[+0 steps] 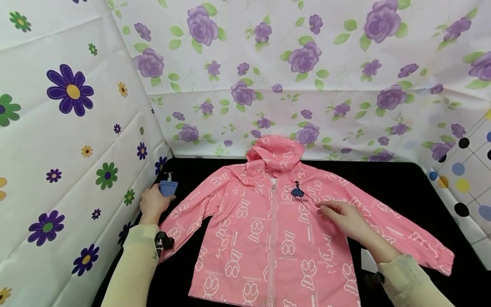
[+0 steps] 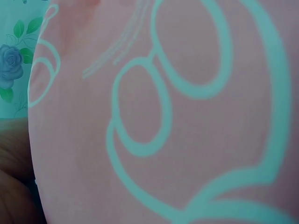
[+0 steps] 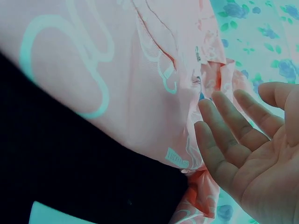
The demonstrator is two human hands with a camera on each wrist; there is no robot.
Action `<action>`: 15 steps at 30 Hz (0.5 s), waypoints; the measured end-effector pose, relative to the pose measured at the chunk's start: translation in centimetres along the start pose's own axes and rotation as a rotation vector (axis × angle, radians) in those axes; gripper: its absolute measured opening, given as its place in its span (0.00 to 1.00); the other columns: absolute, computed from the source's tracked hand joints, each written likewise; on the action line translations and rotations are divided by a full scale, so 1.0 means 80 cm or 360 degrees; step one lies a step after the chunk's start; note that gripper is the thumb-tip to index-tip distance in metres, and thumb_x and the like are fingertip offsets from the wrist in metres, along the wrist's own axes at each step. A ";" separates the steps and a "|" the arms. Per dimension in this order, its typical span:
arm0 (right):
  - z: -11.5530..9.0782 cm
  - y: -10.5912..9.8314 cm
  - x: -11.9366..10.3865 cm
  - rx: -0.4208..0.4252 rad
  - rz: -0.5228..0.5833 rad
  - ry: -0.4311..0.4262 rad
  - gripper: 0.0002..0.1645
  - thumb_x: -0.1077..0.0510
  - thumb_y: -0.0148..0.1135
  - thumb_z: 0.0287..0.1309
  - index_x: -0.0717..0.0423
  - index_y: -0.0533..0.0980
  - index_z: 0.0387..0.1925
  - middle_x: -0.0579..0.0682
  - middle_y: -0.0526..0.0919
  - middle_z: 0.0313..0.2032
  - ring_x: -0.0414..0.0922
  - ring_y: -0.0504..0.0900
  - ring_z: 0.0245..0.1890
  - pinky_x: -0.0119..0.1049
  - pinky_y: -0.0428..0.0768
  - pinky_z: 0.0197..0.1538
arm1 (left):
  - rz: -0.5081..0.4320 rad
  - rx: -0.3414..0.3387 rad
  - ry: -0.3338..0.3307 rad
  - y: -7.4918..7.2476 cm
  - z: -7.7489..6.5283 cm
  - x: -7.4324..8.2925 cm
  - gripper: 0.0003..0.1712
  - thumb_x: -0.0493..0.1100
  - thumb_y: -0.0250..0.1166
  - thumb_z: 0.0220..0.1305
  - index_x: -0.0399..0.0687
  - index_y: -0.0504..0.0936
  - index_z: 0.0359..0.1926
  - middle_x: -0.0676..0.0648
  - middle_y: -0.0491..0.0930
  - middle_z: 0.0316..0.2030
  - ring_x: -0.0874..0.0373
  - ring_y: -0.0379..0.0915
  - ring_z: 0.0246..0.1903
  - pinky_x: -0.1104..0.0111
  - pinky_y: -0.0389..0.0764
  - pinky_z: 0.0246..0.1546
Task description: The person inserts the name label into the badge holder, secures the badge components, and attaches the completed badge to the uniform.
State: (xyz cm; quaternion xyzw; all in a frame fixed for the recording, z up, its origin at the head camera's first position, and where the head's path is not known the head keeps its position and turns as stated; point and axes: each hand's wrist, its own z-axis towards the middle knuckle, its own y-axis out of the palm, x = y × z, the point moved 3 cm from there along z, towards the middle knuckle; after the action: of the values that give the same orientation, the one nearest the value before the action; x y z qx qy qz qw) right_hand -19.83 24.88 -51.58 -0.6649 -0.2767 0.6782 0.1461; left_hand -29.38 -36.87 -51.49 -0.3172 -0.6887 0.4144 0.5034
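Observation:
A pink hooded jacket (image 1: 249,238) with white cartoon outlines lies front up, its zipper closed and sleeves spread. My left hand (image 1: 152,204) holds a small blue badge holder (image 1: 168,187) with a clip by its lower left side, beside the jacket's left-hand sleeve. In the left wrist view, pink fabric (image 2: 84,140) covers nearly everything, and only a strip of that hand shows at the left edge. My right hand (image 1: 343,217) hovers over the chest, near a dark blue ornament (image 1: 297,192). In the right wrist view, its fingers (image 3: 219,149) are loosely extended and hold nothing.
The jacket lies on a black tabletop (image 1: 383,183). A white card (image 1: 369,261) lies under the right forearm. Floral sheeting (image 1: 245,115) rises behind the table, a daisy-patterned sheet (image 1: 73,162) stands at left, and a dotted one (image 1: 464,187) at right.

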 end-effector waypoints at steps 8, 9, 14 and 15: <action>0.003 0.000 0.007 -0.0030 0.0077 0.0022 0.26 0.46 0.58 0.82 0.57 0.80 0.68 0.58 0.88 0.55 0.52 0.89 0.51 0.45 0.88 0.53 | -0.0075 0.0014 -0.0064 0.004 0.010 -0.010 0.60 0.55 0.73 0.67 0.21 0.49 0.79 0.15 0.57 0.68 0.18 0.55 0.68 0.30 0.65 0.68; 0.003 0.000 0.008 -0.0035 0.0079 0.0028 0.27 0.45 0.57 0.82 0.57 0.79 0.69 0.58 0.88 0.56 0.53 0.89 0.52 0.46 0.88 0.54 | -0.0094 0.0004 -0.0079 0.005 0.010 -0.011 0.61 0.55 0.73 0.68 0.21 0.47 0.79 0.14 0.55 0.69 0.18 0.53 0.69 0.31 0.64 0.69; 0.003 -0.001 0.016 -0.0017 0.0111 0.0069 0.28 0.44 0.55 0.83 0.57 0.77 0.71 0.59 0.87 0.57 0.55 0.88 0.55 0.50 0.87 0.57 | -0.0190 -0.0039 -0.0150 0.009 0.010 -0.015 0.65 0.55 0.72 0.69 0.22 0.39 0.81 0.14 0.47 0.74 0.20 0.47 0.74 0.34 0.57 0.75; 0.002 -0.001 0.017 -0.0006 0.0114 0.0073 0.29 0.43 0.55 0.83 0.57 0.77 0.71 0.58 0.87 0.57 0.55 0.87 0.55 0.50 0.87 0.58 | -0.0202 -0.0039 -0.0158 0.010 0.009 -0.015 0.65 0.55 0.72 0.69 0.23 0.39 0.82 0.14 0.47 0.74 0.20 0.46 0.74 0.34 0.57 0.75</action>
State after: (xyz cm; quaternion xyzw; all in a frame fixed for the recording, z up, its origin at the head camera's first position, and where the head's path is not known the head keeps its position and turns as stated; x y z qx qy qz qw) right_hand -20.13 25.66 -52.64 -0.6900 -0.2507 0.6670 0.1268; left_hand -29.73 -37.69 -52.82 -0.2580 -0.7366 0.3884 0.4899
